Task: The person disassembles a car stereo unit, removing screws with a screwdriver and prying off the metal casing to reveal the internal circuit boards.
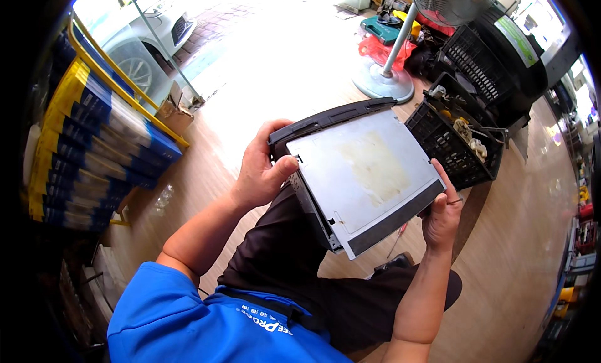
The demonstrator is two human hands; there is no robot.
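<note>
I hold a car stereo [369, 169] up above my lap, a boxy silver metal case with a black front bezel on its far edge. A yellowish stain marks the flat panel facing me, and a dark strip runs along its near edge. My left hand [266, 165] grips the far left corner, thumb on the edge of the panel and fingers behind the bezel. Around the right edge closes my right hand [441, 209], its fingers partly hidden by the case. The underside is out of sight.
At the left, blue and yellow boxes [103, 137] are stacked by a yellow metal rack [119, 75]. A black crate [460, 144] of parts stands right of the case, near a fan base [383, 82]. A thin screwdriver-like tool [399, 234] lies on the floor.
</note>
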